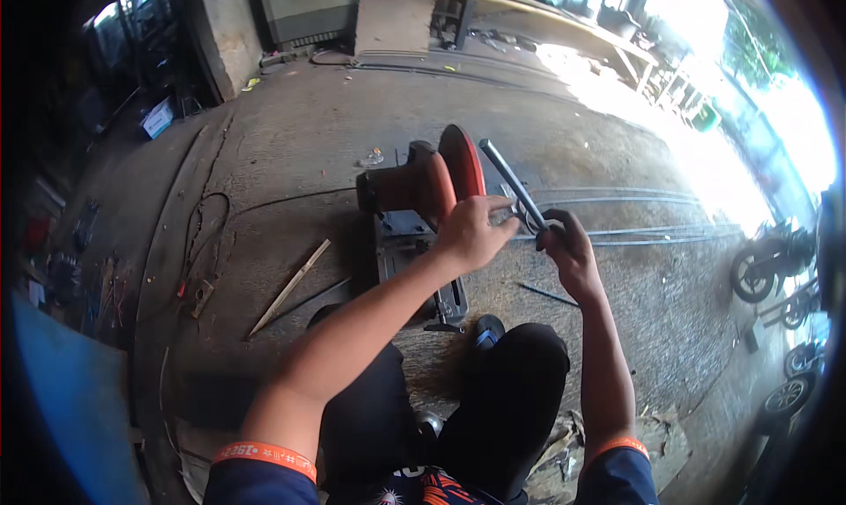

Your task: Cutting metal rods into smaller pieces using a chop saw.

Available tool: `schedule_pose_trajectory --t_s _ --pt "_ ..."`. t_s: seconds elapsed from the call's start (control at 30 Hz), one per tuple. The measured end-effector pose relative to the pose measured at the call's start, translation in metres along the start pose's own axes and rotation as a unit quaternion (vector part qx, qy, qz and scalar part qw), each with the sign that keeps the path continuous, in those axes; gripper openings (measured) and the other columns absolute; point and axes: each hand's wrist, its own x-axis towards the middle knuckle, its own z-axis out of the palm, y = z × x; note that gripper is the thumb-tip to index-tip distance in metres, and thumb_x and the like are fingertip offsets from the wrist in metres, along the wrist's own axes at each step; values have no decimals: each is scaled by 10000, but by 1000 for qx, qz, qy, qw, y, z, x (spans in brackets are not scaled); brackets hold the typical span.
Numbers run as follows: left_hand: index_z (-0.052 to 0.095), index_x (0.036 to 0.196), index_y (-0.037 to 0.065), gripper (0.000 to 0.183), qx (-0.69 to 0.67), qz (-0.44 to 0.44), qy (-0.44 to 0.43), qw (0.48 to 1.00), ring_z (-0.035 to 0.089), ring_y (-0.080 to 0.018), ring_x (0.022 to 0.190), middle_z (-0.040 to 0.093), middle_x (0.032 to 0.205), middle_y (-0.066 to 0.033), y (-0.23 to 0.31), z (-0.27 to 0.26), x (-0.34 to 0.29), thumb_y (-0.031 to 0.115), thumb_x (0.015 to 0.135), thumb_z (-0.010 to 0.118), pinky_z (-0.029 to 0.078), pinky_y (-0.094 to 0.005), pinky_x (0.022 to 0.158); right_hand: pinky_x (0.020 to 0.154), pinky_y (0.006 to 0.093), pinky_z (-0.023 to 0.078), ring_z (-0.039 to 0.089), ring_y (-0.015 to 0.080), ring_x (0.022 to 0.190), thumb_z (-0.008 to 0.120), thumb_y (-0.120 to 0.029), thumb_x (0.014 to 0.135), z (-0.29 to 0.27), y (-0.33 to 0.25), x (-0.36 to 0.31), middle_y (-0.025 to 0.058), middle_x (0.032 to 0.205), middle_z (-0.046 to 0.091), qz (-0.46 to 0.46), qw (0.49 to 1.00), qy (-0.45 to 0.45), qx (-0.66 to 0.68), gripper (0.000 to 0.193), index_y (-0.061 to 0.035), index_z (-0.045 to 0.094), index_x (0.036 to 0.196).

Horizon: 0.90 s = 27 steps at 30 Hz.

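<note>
A short grey metal tube (513, 181) slants up and to the left from my right hand (568, 249). The fingers of that hand are closed around its lower end. My left hand (478, 232) reaches beside the tube with its index finger stretched out and apart from the thumb. A small shiny piece between the two hands is too small to make out. Just beyond my left hand stands a red cut-off saw (414, 181) with a round disc guard (463, 163). My left forearm hides part of its base (401, 232).
Long thin metal bars (634, 237) lie on the floor at the right. A wooden stick (289, 287) and a dark cable (216, 204) lie to the left. Motorcycles (771, 263) stand at the far right. A long bench (546, 16) runs along the back.
</note>
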Motion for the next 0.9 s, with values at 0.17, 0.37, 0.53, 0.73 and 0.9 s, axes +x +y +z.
schedule_pose_trajectory --t_s 0.17,0.37,0.53,0.73,0.9 --pt "644 1034 15 199 -373 -20 7 928 601 -57 813 652 879 -10 7 -18 -15 166 948 547 474 -209 727 664 226 431 539 80 733 524 -72 910 44 -43 37 48 823 601 -1 995 -96 4 125 2 508 1010" --pt "531 1102 59 197 -567 -155 171 790 638 -185 832 606 999 -98 -16 -50 -9 195 960 521 568 -335 714 833 368 432 583 239 891 629 -120 826 105 -58 62 57 895 649 -284 881 39 -377 95 -30 638 851" --pt "481 1131 14 259 -556 -137 312 758 647 -254 923 605 1031 -144 -41 -93 -4 217 971 492 581 -375 774 897 376 442 641 308 929 706 -118 731 156 -33 35 144 868 678 -109 991 37 -68 131 -11 685 805" --pt "489 1063 24 218 -553 -140 360 738 665 -275 887 636 978 -171 -42 -121 -8 207 952 533 598 -368 718 915 310 454 542 194 1171 601 -198 906 167 -14 56 157 1304 529 78 949 47 303 380 11 552 1220" --pt "484 1152 23 310 -537 -168 371 739 657 -264 855 634 982 -163 -39 -125 -15 241 943 551 589 -345 727 730 270 528 620 144 944 550 -222 954 162 -21 62 73 1104 621 29 893 156 420 352 -45 515 1257"
